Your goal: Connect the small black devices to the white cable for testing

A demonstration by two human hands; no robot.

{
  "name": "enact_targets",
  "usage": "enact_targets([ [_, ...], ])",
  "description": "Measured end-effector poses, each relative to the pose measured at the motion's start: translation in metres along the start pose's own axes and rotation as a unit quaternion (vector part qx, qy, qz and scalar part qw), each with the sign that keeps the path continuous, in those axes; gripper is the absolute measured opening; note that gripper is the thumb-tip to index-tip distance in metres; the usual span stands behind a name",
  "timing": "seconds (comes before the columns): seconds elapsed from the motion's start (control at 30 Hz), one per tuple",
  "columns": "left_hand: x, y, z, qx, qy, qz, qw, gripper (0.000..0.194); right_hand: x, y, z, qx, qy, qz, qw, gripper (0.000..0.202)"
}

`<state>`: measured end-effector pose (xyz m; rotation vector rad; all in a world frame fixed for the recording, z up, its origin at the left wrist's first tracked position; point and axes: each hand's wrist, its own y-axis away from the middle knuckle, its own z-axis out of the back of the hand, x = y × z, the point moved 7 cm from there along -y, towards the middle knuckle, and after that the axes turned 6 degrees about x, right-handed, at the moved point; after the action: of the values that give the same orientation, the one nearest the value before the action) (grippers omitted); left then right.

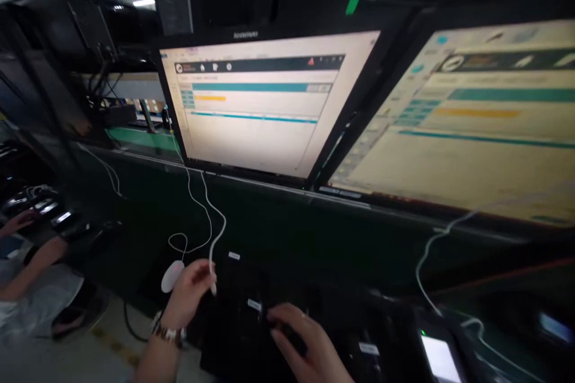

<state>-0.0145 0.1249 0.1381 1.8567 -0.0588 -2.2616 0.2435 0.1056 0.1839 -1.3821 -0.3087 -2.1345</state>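
Note:
My left hand [191,287], a watch on its wrist, pinches the end of a white cable [218,230] that runs down from under the left monitor. Beside this hand lies a white computer mouse [172,276] on its thin looped cord. My right hand [308,341] curls its fingers at a dark object near a small white label [254,305]; darkness and blur hide what it grips. More dark items with white labels [369,348] lie around that hand, their shapes hard to make out. To the right, a dark device with a lit screen [440,359] lies near another white cable [424,260].
A left monitor [251,143] and a right monitor [471,173] stand along the back of the dark bench [287,221]. At far left, another person's hands [47,251] are over several shiny dark items. A green shelf [146,139] shows behind the left monitor.

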Motion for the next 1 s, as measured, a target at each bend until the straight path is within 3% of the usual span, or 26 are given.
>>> enact_targets([
  [0.1, -0.038, 0.064, -0.058, 0.126, 0.033, -0.004, 0.992, 0.027, 0.014, -0.024, -0.028, 0.103, -0.197, -0.061, 0.973, 0.044],
  [0.17, -0.038, 0.088, -0.075, 0.105, 0.017, 0.023, 0.994, 0.03, 0.014, -0.029, -0.043, 0.156, -0.285, -0.098, 0.941, 0.049],
  [0.23, -0.026, 0.099, -0.078, 0.055, 0.014, 0.041, 0.998, 0.037, 0.008, -0.027, -0.046, 0.166, -0.309, -0.127, 0.928, 0.049],
  [0.3, -0.008, 0.103, -0.073, 0.009, -0.029, 0.055, 0.998, 0.037, -0.004, -0.024, -0.036, 0.129, -0.309, -0.144, 0.931, 0.049],
  [0.4, 0.01, 0.105, -0.072, 0.01, -0.195, 0.093, 0.976, 0.059, -0.021, -0.021, -0.014, 0.073, -0.35, -0.161, 0.92, 0.05],
  [0.5, 0.01, 0.102, -0.085, 0.041, -0.305, 0.105, 0.946, 0.079, -0.031, -0.02, -0.001, 0.056, -0.392, -0.16, 0.904, 0.047],
  [0.63, 0.0, 0.093, -0.094, 0.002, -0.368, 0.117, 0.922, 0.084, -0.039, -0.015, 0.006, 0.035, -0.402, -0.156, 0.901, 0.045],
  [0.77, 0.006, 0.087, -0.099, 0.007, -0.3, 0.117, 0.947, 0.07, -0.046, -0.009, 0.008, 0.017, -0.429, -0.166, 0.888, 0.044],
  [0.9, 0.018, 0.091, -0.105, 0.023, -0.169, 0.082, 0.982, 0.063, -0.04, -0.006, 0.004, 0.076, -0.434, -0.123, 0.889, 0.031],
  [1.0, 0.014, 0.098, -0.102, -0.038, -0.141, 0.017, 0.989, 0.049, -0.028, -0.004, 0.003, 0.1, -0.399, -0.062, 0.909, 0.017],
])
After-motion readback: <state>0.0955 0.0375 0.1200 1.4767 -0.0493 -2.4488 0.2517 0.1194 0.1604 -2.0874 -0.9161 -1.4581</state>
